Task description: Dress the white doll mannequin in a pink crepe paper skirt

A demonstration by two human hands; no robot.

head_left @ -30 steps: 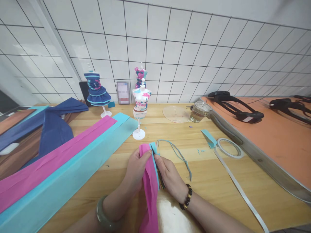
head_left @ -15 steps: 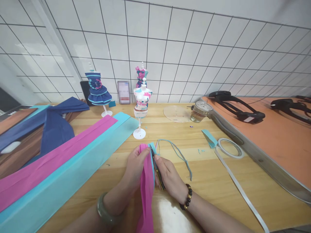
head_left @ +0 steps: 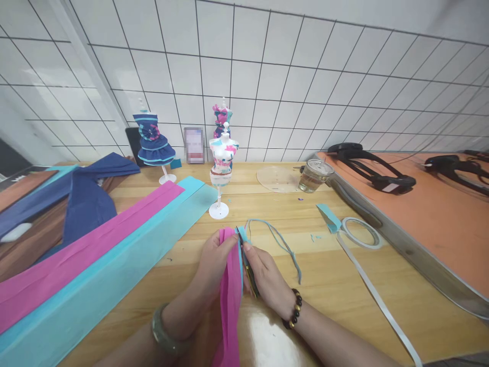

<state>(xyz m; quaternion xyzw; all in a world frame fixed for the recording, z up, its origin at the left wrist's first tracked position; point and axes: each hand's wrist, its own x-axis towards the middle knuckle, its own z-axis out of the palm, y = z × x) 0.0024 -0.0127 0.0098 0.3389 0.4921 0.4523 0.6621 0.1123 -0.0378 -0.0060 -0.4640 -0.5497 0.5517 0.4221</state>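
In the head view, my left hand (head_left: 214, 257) pinches the top of a folded pink strip (head_left: 230, 300) that hangs down toward the table's front edge. A narrow light blue edging (head_left: 241, 272) runs along its right side. My right hand (head_left: 269, 278) is closed around small dark scissors (head_left: 250, 272), their tips pointing up at the strip's top beside my left thumb. A light blue end of material lies between the blades and my right fingers. Just beyond my hands, a white dress form (head_left: 223, 158) with pink and blue patches stands upright.
Long pink (head_left: 114, 232) and light blue strips (head_left: 126, 255) lie at left, near dark blue fabric (head_left: 89, 204). Two dressed forms stand behind. A glass (head_left: 315, 176), tape roll (head_left: 361, 233), thin cord (head_left: 284, 244) and orange surface (head_left: 416, 219) are at right.
The scissor tips have risen slightly and show more clearly above my left thumb. The blue end has shifted a little to the right. Both hands keep their hold.
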